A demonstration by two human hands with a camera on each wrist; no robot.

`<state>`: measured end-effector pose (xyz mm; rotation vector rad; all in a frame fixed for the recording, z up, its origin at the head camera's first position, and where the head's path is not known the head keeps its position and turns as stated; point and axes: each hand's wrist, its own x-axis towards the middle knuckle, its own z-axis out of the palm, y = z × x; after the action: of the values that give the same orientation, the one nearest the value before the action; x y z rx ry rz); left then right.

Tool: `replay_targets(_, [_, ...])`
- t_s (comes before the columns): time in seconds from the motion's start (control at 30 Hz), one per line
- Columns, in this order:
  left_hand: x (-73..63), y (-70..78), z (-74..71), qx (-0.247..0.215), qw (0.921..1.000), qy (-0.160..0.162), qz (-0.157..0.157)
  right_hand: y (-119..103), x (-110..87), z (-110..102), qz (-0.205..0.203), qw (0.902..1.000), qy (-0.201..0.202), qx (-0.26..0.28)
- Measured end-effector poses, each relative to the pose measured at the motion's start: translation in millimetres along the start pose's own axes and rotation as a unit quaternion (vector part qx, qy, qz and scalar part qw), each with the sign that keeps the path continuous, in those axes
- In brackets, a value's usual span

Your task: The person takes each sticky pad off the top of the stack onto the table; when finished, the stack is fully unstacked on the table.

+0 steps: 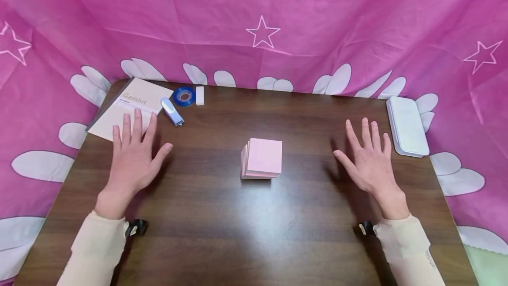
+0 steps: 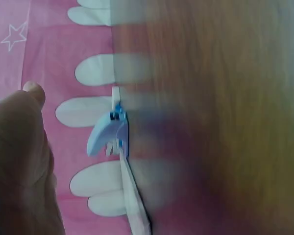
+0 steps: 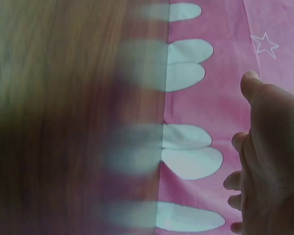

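Note:
In the head view my left hand [image 1: 134,158] is spread with straight fingers above the table's left side, its fingertips overlapping a pale notebook [image 1: 105,120] marked "Gambit". Beyond the thumb lies a light-blue stapler [image 1: 172,111], which shows side-on in the left wrist view [image 2: 110,134] too. My right hand [image 1: 369,162] is likewise spread, palm down and holding nothing, left of a white case [image 1: 408,126]. Between the hands stands a square stack of pink sticky notes [image 1: 265,157], with slightly uneven layers at its left side. In the right wrist view, the right hand [image 3: 277,147] has nothing in its fingers.
A blue roll of tape [image 1: 184,96] and a white eraser [image 1: 200,95] lie near the back edge, right of the notebook. The brown wooden table [image 1: 206,215] reaches a pink curtain [image 1: 222,21] with stars and white petal shapes. Dark wrist straps [image 1: 136,227] show at the sleeves.

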<state>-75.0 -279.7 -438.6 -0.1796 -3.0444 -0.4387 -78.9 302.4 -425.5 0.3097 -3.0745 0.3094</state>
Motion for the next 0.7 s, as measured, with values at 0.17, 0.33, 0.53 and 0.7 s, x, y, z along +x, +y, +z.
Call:
replay_targets(0.17, [-1.7, 19.1, 12.0, -0.052, 0.9979, 0.004, 0.038, -16.0, 0.4, 3.8, -0.025, 0.9995, 0.019, 0.01])
replay_targets(0.33, [-2.3, 44.6, 29.4, -0.123, 0.9894, 0.005, 0.076, -33.3, 3.3, 5.8, -0.059, 0.9969, 0.044, 0.028])
replay_targets(0.53, [0.1, 70.7, 45.9, -0.188, 0.9783, -0.022, 0.083, -54.7, 7.6, 6.4, -0.1, 0.9908, 0.069, 0.06])
replay_targets(0.7, [-1.1, 92.5, 58.1, -0.234, 0.9683, -0.055, 0.069, -74.5, 8.3, 8.3, -0.131, 0.9821, 0.069, 0.117])
